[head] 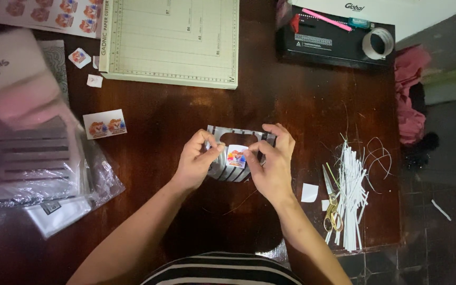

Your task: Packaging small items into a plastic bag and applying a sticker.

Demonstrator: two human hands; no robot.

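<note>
Both hands, left hand (195, 161) and right hand (271, 163), pinch a small colourful square sticker (236, 156) onto the grey striped paper bag (233, 171); uneven pressing could leave it crooked, left of the yellow-handled scissors (332, 203).

Bare forearms, no sleeves; black-and-white striped top (222, 270); no rings visible.

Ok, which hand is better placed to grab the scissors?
Probably the right hand. The scissors lie on its side of the table, just beyond its wrist. The left hand sits on the far side of the striped piece, and both hands pinch the sticker.
</note>
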